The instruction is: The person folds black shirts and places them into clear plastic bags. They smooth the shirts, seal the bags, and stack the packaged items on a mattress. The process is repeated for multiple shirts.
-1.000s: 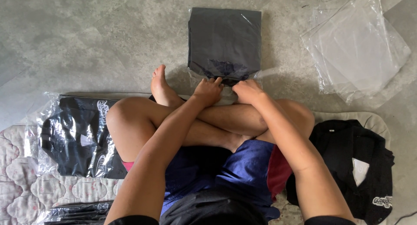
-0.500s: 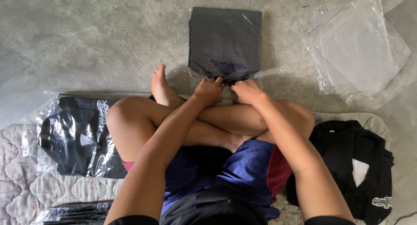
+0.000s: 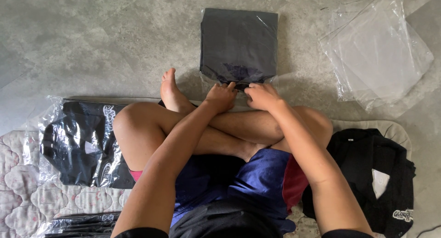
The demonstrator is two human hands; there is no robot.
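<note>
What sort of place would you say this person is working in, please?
Probably a home floor used for packing clothes: a grey tiled floor, a quilted mat to sit on, a bagged dark garment at both hands, and empty clear bags nearby.

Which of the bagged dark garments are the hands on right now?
The folded one straight ahead on the grey floor; both hands pinch its near edge. The bagged one at left lies untouched.

Bottom edge cuts the bagged stack (image 3: pixel 78 224); black garment (image 3: pixel 372 183) partly cropped too.
</note>
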